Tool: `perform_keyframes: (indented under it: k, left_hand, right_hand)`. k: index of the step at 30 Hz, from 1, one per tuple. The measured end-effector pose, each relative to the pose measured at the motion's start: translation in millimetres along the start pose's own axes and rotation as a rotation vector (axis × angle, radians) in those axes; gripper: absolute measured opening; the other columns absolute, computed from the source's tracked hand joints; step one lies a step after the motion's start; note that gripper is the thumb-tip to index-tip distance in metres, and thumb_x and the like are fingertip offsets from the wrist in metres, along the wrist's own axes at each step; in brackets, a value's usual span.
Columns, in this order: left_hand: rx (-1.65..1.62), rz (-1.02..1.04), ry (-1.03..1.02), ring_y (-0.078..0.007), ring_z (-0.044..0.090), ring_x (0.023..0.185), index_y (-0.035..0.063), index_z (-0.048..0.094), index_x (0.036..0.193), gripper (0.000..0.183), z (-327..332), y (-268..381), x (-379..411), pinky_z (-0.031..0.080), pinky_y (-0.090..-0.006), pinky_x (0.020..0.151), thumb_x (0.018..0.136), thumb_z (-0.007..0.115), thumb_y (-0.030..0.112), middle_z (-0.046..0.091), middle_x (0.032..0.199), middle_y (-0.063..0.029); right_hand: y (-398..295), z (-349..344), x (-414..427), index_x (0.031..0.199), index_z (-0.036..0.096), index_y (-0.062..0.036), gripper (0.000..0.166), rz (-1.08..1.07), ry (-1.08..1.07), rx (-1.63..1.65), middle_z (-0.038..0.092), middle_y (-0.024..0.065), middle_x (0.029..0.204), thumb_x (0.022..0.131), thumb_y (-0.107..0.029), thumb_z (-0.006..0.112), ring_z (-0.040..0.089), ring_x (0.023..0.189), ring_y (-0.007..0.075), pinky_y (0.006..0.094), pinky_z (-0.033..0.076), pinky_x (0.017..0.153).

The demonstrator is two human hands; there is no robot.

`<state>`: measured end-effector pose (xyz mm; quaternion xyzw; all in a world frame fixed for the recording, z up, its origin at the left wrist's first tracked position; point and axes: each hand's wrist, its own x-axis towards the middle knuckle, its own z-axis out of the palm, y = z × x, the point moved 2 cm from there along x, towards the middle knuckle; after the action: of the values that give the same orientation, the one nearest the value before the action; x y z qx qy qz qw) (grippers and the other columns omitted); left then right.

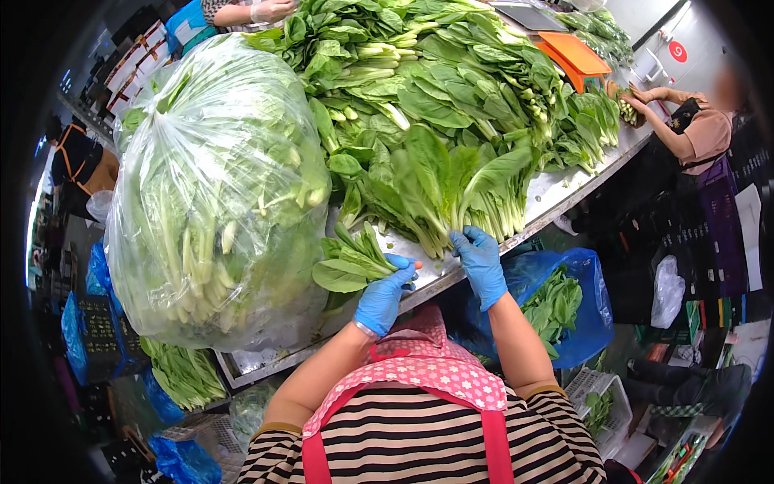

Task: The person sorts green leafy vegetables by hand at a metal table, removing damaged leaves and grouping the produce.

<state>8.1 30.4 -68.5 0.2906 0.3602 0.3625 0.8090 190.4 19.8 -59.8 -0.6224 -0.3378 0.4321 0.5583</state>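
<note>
My left hand (387, 296), in a blue glove, is closed around a small bunch of leafy greens (354, 260) at the metal table's front edge. A fingertip shows bare or orange at the glove's end. With its fingers pinched at the stem base, my right hand (481, 260), also gloved in blue, holds a larger head of leafy greens (444, 175) whose leaves fan away from me. Beyond both hands a big heap of leafy greens (447, 78) covers much of the table. A large clear plastic bag (217, 199) full of greens stands close to my left hand.
Below the metal table (556, 199), at right, hangs a blue plastic bag (592, 308) with leaves inside. An orange scale (574, 54) stands at the back right, near a person (695, 121) handling greens. Another person's arm (248, 13) is at the top. A white crate (598, 393) sits low right.
</note>
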Motion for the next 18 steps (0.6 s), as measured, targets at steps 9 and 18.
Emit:
perform_keyframes:
  k: [9,18]
  left_hand:
    - [-0.167,-0.063,-0.073,-0.0092,0.051,0.089,0.0095,0.055,0.106,0.028,32.5,-11.8,20.2,0.041,-0.0236,0.071,0.079,0.06,0.015,0.057,0.097,-0.0008]
    - [-0.291,-0.074,-0.018,-0.0121,0.054,0.084,0.0074,0.055,0.103,0.025,50.1,-7.3,15.8,0.045,-0.0264,0.069,0.079,0.06,0.014,0.059,0.093,-0.0032]
  right_hand:
    - [-7.8,9.1,-26.2,0.08,0.06,-0.0031,0.011,0.185,-0.049,0.196,0.056,-0.0003,0.063,0.079,-0.014,0.061,0.043,0.05,0.0036,0.018,0.032,0.047]
    - [-11.6,15.7,-49.5,0.086,0.059,0.0007,0.014,-0.14,0.055,0.2,0.056,0.0015,0.077,0.082,-0.012,0.057,0.051,0.067,0.0072,0.0208,0.041,0.06]
